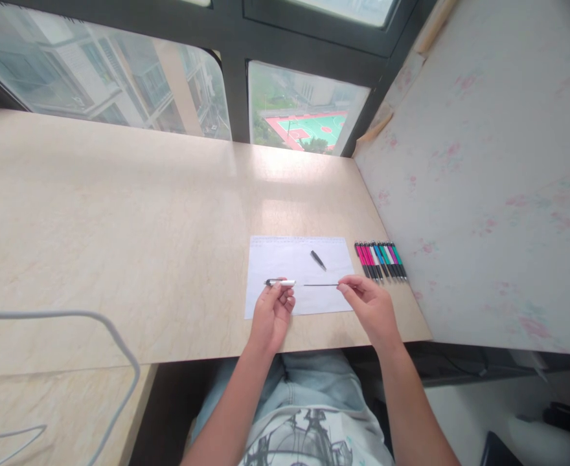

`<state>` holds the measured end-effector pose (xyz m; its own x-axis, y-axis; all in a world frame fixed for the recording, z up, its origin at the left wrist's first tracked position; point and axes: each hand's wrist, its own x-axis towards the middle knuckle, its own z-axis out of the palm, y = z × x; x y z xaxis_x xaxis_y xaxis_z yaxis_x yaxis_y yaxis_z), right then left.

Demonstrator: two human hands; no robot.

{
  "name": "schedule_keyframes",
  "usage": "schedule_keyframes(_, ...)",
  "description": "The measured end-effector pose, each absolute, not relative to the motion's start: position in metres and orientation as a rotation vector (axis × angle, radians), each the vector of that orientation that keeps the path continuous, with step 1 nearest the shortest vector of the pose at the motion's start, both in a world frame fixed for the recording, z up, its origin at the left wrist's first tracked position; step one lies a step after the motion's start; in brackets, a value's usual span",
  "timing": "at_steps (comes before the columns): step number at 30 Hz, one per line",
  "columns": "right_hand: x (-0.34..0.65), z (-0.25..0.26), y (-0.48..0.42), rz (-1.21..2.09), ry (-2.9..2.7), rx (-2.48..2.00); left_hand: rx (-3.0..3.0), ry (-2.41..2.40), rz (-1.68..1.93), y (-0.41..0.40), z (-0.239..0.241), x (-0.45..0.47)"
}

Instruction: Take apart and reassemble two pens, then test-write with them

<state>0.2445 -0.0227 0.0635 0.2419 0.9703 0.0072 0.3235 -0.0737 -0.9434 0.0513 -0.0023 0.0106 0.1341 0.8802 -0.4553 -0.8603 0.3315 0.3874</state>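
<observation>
Between thumb and fingers, my left hand (274, 312) holds a white pen barrel (287, 283) with a black clip end pointing left. My right hand (370, 304) pinches one end of a thin dark ink refill (320, 285), which lies in line with the barrel's right end. Whether the refill's left tip touches the barrel is too small to tell. Under both hands lies a white sheet of paper (270, 265) with lines of writing along its top. A black pen grip section (318, 260) rests on the sheet, above the refill.
Right of the paper, a row of several coloured pens (379, 261) lies beside the flowered wall (484, 194). A grey cable (95, 317) loops over the lower left of the table (120, 246). Windows (309, 107) border the far edge.
</observation>
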Motion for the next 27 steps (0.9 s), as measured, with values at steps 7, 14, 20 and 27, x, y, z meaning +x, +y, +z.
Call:
schedule_keyframes(7, 0.244, 0.066, -0.023, 0.826, -1.267, -1.613, 0.055, 0.701, 1.254, -0.003, 0.011, 0.052)
schedule_keyframes(14, 0.246, 0.068, -0.021, 0.794, -1.293, -1.64, 0.089, 0.715, 1.246, -0.003, 0.01, 0.052)
schedule_keyframes(20, 0.248, 0.068, -0.021, 0.783, -1.311, -1.641, 0.113, 0.736, 1.219, -0.004, 0.011, 0.051)
schedule_keyframes(27, 0.232, 0.07, -0.022, 0.756, -1.486, -1.609, 0.169, 0.771, 1.198, -0.005, 0.014, 0.053)
